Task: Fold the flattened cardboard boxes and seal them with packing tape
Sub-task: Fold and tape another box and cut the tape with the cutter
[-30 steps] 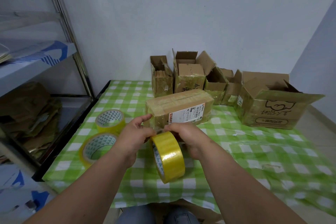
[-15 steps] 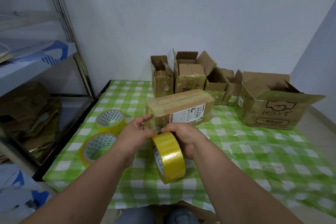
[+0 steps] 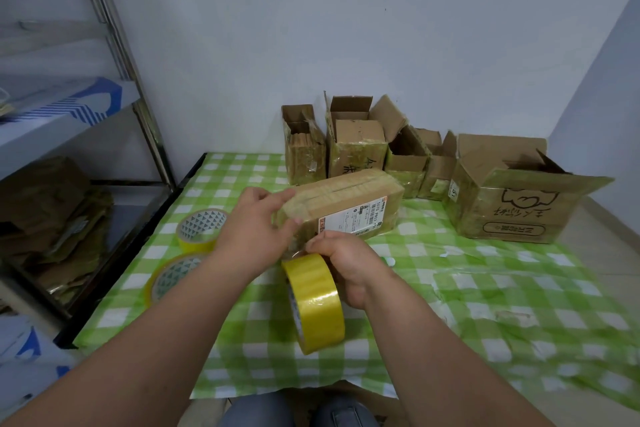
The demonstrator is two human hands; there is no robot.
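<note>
Left hand (image 3: 258, 230) is gripping the folded box (image 3: 341, 206) at its near-left corner; right hand (image 3: 346, 262) is clasping the tape roll (image 3: 317, 302) just before it. Risk: strip wrinkling or sticking askew if the box is slipping.

We log a white shipping label (image 3: 349, 221) on the near side of the closed brown cardboard box (image 3: 346, 204); its side code seems to read "5070 PR03", fine print illegible. The large open brown cardboard box (image 3: 512, 198) carries handwritten black characters and an oval stamp, unreadable to us, plus a corner sticker marked "51" (image 3: 454, 191).
</note>
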